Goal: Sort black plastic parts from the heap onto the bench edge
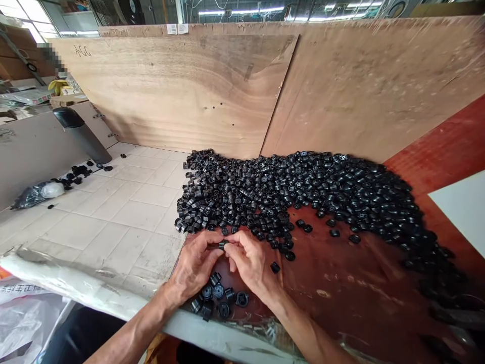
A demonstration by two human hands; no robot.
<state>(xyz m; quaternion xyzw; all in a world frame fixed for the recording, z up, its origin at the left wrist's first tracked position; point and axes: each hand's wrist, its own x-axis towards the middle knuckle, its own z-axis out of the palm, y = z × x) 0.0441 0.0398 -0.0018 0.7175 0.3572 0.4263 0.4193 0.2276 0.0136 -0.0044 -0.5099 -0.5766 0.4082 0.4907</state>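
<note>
Both of my hands meet over the near edge of the dark red board (303, 273). Between their fingertips is a small black plastic cap (222, 244), mostly covered by the fingers. My left hand (195, 263) is closed on its left side, and my right hand (248, 258) pinches it from the right. Just below my hands lies a small cluster of similar black caps (218, 291), some showing their round, spoked ends. Beyond my fingertips spreads a large heap of black caps (265, 187), with a few loose ones at its near edge.
Plywood panels (182, 86) stand behind the heap. On the tiled surface (140, 217) at left are a dark grey cylinder (85, 136), scattered black pieces (78, 172) and a dark plastic bag (32, 194). A white sheet (462, 207) lies at the right. A padded white edge (91, 290) runs along the front.
</note>
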